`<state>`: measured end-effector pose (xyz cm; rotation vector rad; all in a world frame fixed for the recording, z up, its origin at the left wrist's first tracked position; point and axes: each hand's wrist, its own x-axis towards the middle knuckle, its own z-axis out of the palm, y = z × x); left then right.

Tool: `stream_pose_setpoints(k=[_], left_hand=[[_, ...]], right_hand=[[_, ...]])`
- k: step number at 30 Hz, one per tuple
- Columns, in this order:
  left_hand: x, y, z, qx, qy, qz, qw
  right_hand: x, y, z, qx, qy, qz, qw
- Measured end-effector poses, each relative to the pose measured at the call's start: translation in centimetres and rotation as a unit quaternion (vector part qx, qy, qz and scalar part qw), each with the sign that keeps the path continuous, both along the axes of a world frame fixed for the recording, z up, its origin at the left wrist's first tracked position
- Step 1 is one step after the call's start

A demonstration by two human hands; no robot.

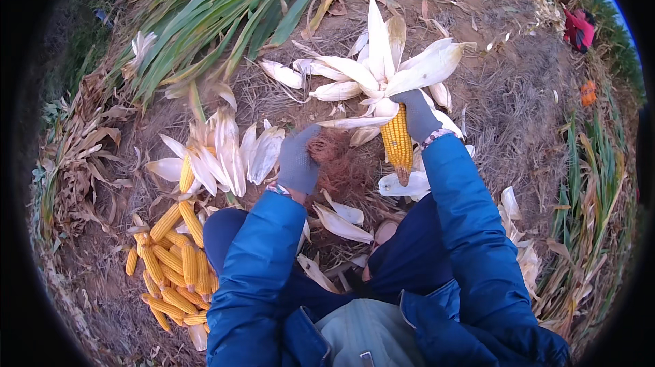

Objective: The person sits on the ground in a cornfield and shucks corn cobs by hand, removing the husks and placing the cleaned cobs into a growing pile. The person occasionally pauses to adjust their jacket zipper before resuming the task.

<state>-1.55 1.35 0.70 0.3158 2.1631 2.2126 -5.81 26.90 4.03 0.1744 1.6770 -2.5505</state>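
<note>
My right hand (417, 116), in a grey glove, is closed around the base of a yellow ear of corn (397, 143). The ear hangs tip down, and its pale husk leaves (382, 60) are spread open above it. One husk leaf (355, 123) stretches left from the ear to my left hand (299, 161), also gloved in grey, whose fingers are closed at the leaf's tip. Reddish-brown corn silk (338, 162) lies between the hands, beside my left hand.
Several husked ears (174, 265) form a pile at the lower left. Another ear with opened husk (211, 155) lies left of my left hand. Green stalks (232, 19) lie across the far left. Loose husks (341, 224) lie near my legs; a person in red (580, 29) is far right.
</note>
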Motion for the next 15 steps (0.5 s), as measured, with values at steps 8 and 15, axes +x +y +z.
stream_pose_setpoints(k=[8,15], left_hand=[[-3.2,-4.2,3.5,0.496,-0.147,0.057,0.854],[-2.9,-3.4,2.0,0.454,-0.190,0.148,0.858]], right_hand=[[1.5,-1.8,-0.1,0.138,-0.070,0.212,0.965],[1.0,-1.5,0.6,0.084,-0.088,0.107,0.987]])
